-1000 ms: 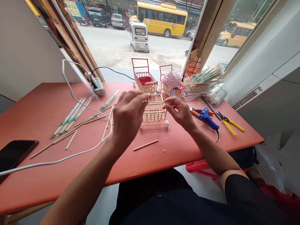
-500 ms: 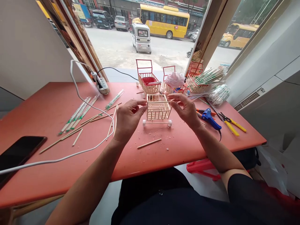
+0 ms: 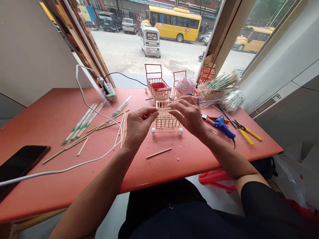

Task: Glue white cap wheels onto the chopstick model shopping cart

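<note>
A miniature shopping cart made of thin wooden sticks stands on the table on white wheels. Along its upper front edge runs a thin wooden stick. My left hand pinches the stick's left end at the cart's corner, thumb and forefinger closed. Over the right side of the basket is my right hand, its fingers and thumb bent around the stick and covering its right part. Whether the stick is joined to the cart cannot be made out. A short loose stick lies in front of the cart.
Behind stand red-trimmed carts, one with a red container. On the right lie a blue glue gun, yellow-handled pliers and bundled sticks. Left are wrapped chopsticks, a white cable, a phone and a power strip.
My right hand has moved left from the cart's right corner, over the basket and along the stick. My left hand remains at the left corner, shifted only slightly.
</note>
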### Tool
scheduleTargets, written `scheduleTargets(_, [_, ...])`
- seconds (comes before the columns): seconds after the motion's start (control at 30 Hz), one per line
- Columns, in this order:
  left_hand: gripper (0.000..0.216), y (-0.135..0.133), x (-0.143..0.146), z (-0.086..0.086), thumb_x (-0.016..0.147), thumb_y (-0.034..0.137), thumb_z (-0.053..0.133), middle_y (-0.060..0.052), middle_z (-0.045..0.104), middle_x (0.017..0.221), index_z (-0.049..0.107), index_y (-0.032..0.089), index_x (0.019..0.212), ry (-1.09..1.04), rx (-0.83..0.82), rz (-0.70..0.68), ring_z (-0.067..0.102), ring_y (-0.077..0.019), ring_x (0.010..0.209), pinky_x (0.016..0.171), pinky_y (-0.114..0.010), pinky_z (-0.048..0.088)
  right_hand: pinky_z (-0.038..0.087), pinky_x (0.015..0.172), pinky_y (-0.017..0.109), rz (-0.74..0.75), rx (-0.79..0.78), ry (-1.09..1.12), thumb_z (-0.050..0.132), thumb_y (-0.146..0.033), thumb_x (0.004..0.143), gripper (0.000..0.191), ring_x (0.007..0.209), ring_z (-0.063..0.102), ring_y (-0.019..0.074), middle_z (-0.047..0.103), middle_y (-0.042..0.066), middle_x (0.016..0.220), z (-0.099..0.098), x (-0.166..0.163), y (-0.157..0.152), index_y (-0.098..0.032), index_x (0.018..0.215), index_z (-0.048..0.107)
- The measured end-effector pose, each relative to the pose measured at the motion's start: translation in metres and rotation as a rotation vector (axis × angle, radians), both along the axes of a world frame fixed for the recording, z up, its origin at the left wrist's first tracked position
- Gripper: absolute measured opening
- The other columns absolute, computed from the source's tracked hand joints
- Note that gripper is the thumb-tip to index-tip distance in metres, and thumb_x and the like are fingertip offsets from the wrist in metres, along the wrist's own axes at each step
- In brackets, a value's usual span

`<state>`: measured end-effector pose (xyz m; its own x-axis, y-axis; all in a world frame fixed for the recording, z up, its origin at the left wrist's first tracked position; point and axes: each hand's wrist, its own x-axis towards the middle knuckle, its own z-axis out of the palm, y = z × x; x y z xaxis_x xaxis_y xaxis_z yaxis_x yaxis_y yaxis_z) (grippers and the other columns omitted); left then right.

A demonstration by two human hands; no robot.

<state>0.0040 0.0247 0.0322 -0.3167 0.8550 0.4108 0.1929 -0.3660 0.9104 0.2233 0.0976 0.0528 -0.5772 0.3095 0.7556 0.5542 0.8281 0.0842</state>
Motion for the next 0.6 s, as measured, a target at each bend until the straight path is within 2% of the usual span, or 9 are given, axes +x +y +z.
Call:
scheduleTargets(0.1, [0.025,0.0,0.001,0.001,0.082,0.04,0.088,-0.007,0.09,0.096,0.093,0.02,0.097,0.0,0.009,-0.004,0.079,-0.0226,0.086,0.083,-0.034,0.063,0.034,0.111,0.044,-0.051,-0.009,-0.051,0.073,-0.034,0.116,0.011,0.121,0.071,0.0251,0.089,-0.001,0.111,-0.001,-0.004,0.0,-0.028,0.118,0.081])
scheduleTargets(0.2, [0.023,0.0,0.001,0.001,0.083,0.04,0.088,-0.006,0.09,0.095,0.093,0.021,0.095,0.0,0.014,-0.003,0.078,-0.0223,0.087,0.083,-0.034,0.062,0.032,0.111,0.044,-0.083,-0.014,-0.058,0.068,-0.032,0.119,0.015,0.119,0.071,0.0243,0.088,-0.002,0.106,-0.002,-0.008,0.0,-0.029,0.114,0.082])
scheduleTargets(0.6, [0.022,0.001,0.0,0.002,0.083,0.042,0.088,-0.004,0.087,0.087,0.091,0.022,0.089,0.032,-0.001,0.008,0.073,-0.0208,0.081,0.079,-0.033,0.059,0.031,0.111,0.043,-0.044,0.002,0.005,0.064,-0.033,0.122,0.024,0.115,0.071,0.0214,0.087,-0.002,0.096,-0.007,-0.016,0.0,-0.027,0.106,0.081])
